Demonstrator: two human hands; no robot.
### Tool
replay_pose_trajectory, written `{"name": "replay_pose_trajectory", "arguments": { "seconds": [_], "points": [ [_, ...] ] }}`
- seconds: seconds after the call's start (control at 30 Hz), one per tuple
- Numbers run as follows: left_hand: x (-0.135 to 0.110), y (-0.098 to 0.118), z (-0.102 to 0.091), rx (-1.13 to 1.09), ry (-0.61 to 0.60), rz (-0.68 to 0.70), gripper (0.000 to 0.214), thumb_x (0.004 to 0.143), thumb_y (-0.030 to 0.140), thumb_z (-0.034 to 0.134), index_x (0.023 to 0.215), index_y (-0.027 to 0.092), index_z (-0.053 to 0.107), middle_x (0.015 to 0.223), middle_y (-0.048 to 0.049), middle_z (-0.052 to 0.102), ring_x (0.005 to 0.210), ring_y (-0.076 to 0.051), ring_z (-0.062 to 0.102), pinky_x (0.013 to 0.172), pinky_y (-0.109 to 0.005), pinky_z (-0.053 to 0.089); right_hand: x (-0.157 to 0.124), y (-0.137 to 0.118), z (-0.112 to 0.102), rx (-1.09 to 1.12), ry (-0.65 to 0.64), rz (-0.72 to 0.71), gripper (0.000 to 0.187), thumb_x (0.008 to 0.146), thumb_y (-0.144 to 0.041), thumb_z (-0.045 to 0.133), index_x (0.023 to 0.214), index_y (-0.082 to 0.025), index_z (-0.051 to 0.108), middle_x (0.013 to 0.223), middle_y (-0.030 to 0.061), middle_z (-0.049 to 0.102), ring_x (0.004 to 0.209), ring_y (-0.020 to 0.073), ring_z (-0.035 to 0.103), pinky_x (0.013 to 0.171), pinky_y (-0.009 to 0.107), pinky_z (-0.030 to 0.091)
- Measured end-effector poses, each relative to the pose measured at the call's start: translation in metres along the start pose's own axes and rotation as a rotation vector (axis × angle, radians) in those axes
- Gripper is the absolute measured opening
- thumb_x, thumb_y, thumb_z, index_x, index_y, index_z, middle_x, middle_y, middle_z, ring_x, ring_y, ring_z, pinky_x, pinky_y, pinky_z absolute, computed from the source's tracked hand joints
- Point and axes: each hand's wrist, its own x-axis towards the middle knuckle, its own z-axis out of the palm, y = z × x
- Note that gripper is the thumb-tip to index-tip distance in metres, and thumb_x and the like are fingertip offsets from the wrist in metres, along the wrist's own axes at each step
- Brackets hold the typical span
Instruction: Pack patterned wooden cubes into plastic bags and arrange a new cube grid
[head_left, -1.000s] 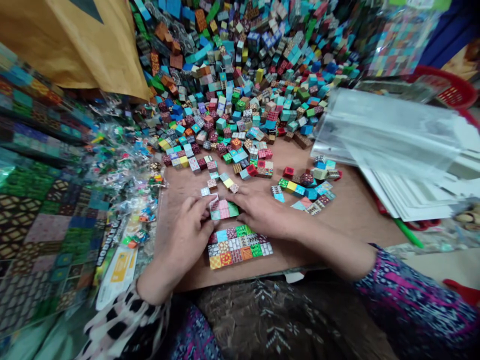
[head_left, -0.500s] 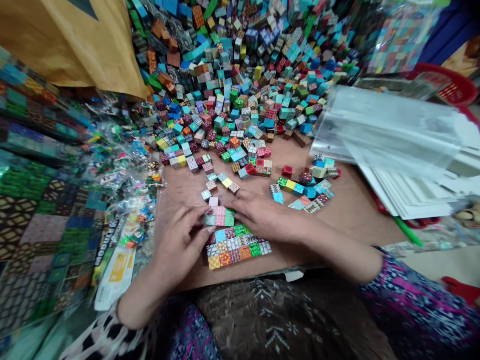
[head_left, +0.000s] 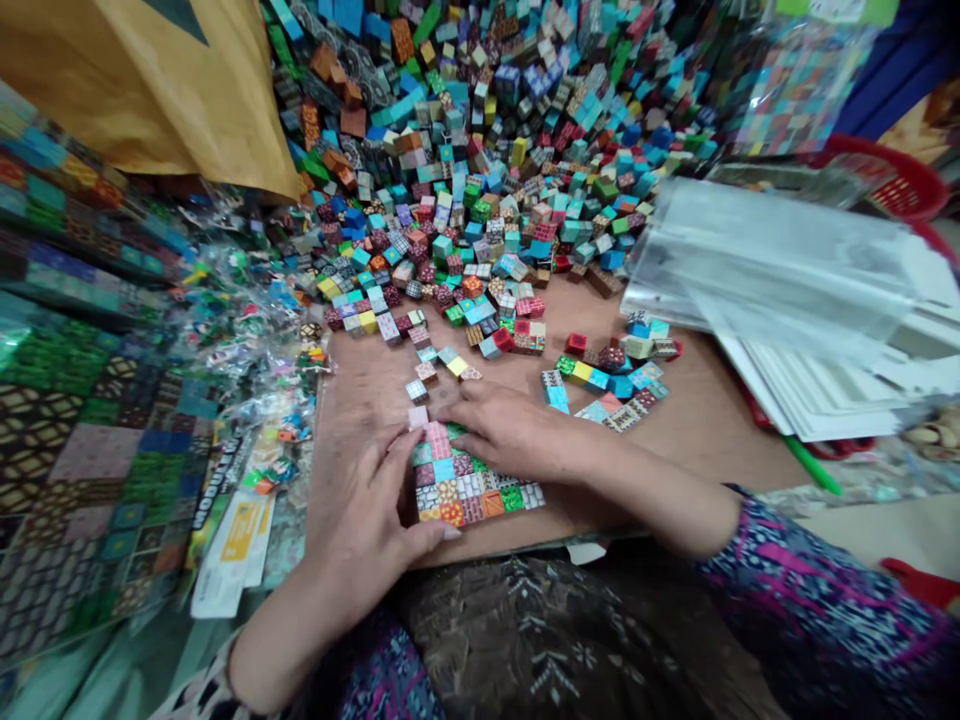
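Observation:
On a brown board (head_left: pixel 705 420) in front of me lies a flat block of small patterned cubes (head_left: pixel 480 488), packed in rows. My left hand (head_left: pixel 367 520) presses against the block's left side, fingers together and thumb along its near edge. My right hand (head_left: pixel 517 435) lies flat over the block's far rows, fingers stretched toward a pink cube (head_left: pixel 437 437) at the top left. A few loose cubes (head_left: pixel 439 368) sit just beyond my fingertips.
A huge heap of coloured cubes (head_left: pixel 487 160) fills the back. A small cluster of cubes (head_left: pixel 615 380) lies right of my hands. Clear plastic bags and white sheets (head_left: pixel 787 300) stack at the right, packed cube sets (head_left: pixel 97 420) at the left. A red basket (head_left: pixel 900 175) stands far right.
The short row of cubes between my hands has been pushed nearer and now joins the block. My left hand has slid down along the block's left side.

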Motion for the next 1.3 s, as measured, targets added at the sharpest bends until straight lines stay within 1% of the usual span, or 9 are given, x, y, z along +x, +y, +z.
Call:
{"name": "replay_pose_trajectory", "arguments": {
  "seconds": [0.17, 0.37, 0.53, 0.63, 0.77, 0.83, 1.0, 1.1, 1.3],
  "points": [
    [-0.004, -0.006, 0.005, 0.057, 0.018, 0.041, 0.082, 0.083, 0.065, 0.062, 0.151, 0.028, 0.035, 0.152, -0.0120, 0.043, 0.138, -0.034, 0.043, 0.111, -0.052, 0.042, 0.000, 0.003, -0.007, -0.037, 0.038, 0.024, 0.031, 0.098, -0.020, 0.046, 0.118, -0.016, 0.069, 0.111, 0.0134, 0.066, 0.098, 0.0217, 0.059, 0.080, 0.032, 0.043],
    [-0.001, 0.002, -0.008, 0.190, -0.015, 0.088, 0.077, 0.088, 0.065, 0.054, 0.151, 0.022, 0.039, 0.154, -0.0159, 0.043, 0.133, -0.037, 0.046, 0.105, -0.054, 0.044, 0.007, 0.009, -0.026, -0.217, 0.214, 0.315, 0.033, 0.100, -0.021, 0.039, 0.109, -0.011, 0.069, 0.105, 0.0159, 0.068, 0.092, 0.0228, 0.062, 0.075, 0.034, 0.042],
    [0.009, 0.017, -0.016, 0.321, -0.075, 0.137, 0.080, 0.086, 0.063, 0.060, 0.152, 0.024, 0.039, 0.157, -0.0124, 0.042, 0.130, -0.040, 0.048, 0.100, -0.054, 0.043, 0.021, 0.003, -0.020, -0.316, 0.212, 0.387, 0.043, 0.102, -0.038, 0.041, 0.111, -0.006, 0.069, 0.108, 0.0204, 0.069, 0.093, 0.0268, 0.065, 0.073, 0.036, 0.045],
    [0.016, 0.026, -0.013, 0.363, -0.133, 0.124, 0.083, 0.082, 0.060, 0.066, 0.151, 0.023, 0.041, 0.158, -0.0117, 0.041, 0.134, -0.043, 0.043, 0.102, -0.056, 0.040, 0.030, 0.001, -0.016, -0.335, 0.192, 0.407, 0.041, 0.100, -0.034, 0.043, 0.116, -0.005, 0.067, 0.110, 0.0221, 0.069, 0.093, 0.0280, 0.066, 0.072, 0.036, 0.046],
    [0.022, 0.032, -0.009, 0.375, -0.182, 0.113, 0.081, 0.081, 0.056, 0.070, 0.150, 0.022, 0.044, 0.157, -0.0125, 0.043, 0.139, -0.042, 0.039, 0.108, -0.059, 0.033, 0.028, 0.004, -0.017, -0.354, 0.147, 0.398, 0.033, 0.097, -0.020, 0.043, 0.115, -0.008, 0.068, 0.111, 0.0197, 0.069, 0.090, 0.0258, 0.066, 0.068, 0.034, 0.045],
    [0.024, 0.033, -0.008, 0.376, -0.188, 0.114, 0.080, 0.081, 0.054, 0.071, 0.149, 0.021, 0.045, 0.155, -0.0128, 0.045, 0.139, -0.042, 0.039, 0.109, -0.059, 0.032, 0.017, 0.007, -0.018, -0.385, 0.118, 0.388, 0.032, 0.097, -0.018, 0.043, 0.113, -0.010, 0.068, 0.106, 0.0183, 0.069, 0.085, 0.0244, 0.066, 0.064, 0.033, 0.042],
    [0.025, 0.030, -0.007, 0.369, -0.186, 0.137, 0.083, 0.078, 0.054, 0.073, 0.148, 0.020, 0.045, 0.154, -0.0138, 0.047, 0.140, -0.038, 0.040, 0.112, -0.056, 0.030, -0.021, 0.012, -0.016, -0.407, 0.064, 0.234, 0.027, 0.093, -0.010, 0.043, 0.100, -0.015, 0.070, 0.094, 0.0125, 0.067, 0.074, 0.0193, 0.061, 0.059, 0.030, 0.034],
    [0.026, 0.028, -0.006, 0.365, -0.175, 0.154, 0.082, 0.078, 0.054, 0.072, 0.148, 0.020, 0.045, 0.154, -0.0145, 0.046, 0.140, -0.036, 0.041, 0.115, -0.054, 0.028, -0.035, 0.012, -0.013, -0.387, -0.008, 0.223, 0.028, 0.091, -0.008, 0.045, 0.101, -0.018, 0.070, 0.091, 0.0092, 0.066, 0.068, 0.0164, 0.058, 0.056, 0.029, 0.031],
    [0.027, 0.030, -0.006, 0.340, -0.178, 0.146, 0.085, 0.078, 0.051, 0.073, 0.150, 0.020, 0.041, 0.156, -0.0153, 0.044, 0.141, -0.037, 0.039, 0.114, -0.055, 0.028, -0.038, 0.014, -0.006, -0.279, -0.030, 0.119, 0.029, 0.087, -0.005, 0.049, 0.099, -0.020, 0.071, 0.091, 0.0065, 0.065, 0.065, 0.0135, 0.057, 0.058, 0.028, 0.035]
  ]
}}
